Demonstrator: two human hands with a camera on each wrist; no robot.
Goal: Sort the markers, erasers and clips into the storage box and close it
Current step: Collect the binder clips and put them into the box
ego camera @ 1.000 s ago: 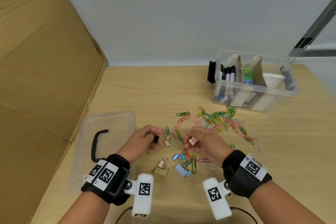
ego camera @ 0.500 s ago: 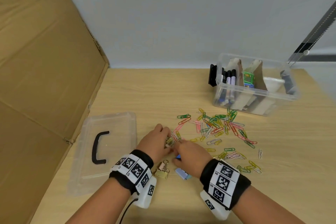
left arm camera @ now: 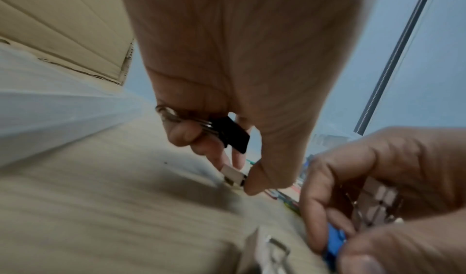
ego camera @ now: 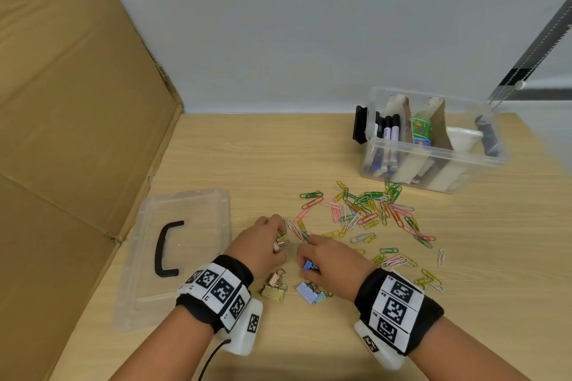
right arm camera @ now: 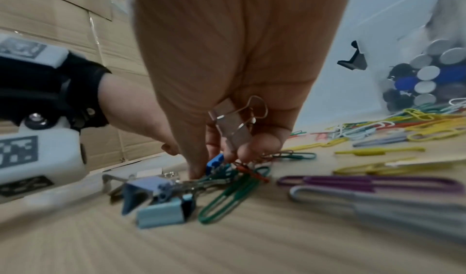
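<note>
My left hand [ego camera: 266,244] rests palm down on the table, a black binder clip [left arm camera: 233,133] tucked in its curled fingers while the thumb and a finger pinch a pale binder clip [left arm camera: 233,175]. My right hand [ego camera: 328,260] keeps a pink binder clip [right arm camera: 233,122] in its palm and pinches a blue binder clip [ego camera: 308,265] at the fingertips. Loose binder clips, gold [ego camera: 272,292] and light blue [ego camera: 309,292], lie between my wrists. Coloured paper clips [ego camera: 371,213] are scattered ahead. The clear storage box [ego camera: 433,164] at the far right holds markers [ego camera: 387,133].
The box's clear lid [ego camera: 185,257] with a black handle lies flat at my left. A cardboard wall [ego camera: 77,133] closes off the left side. A white wall stands behind the table. Bare tabletop stretches between the paper clips and the back wall.
Both hands turned palm down and dropped onto the clips. The left now pinches a pale clip on the table; the right reached in and took the blue clip.
</note>
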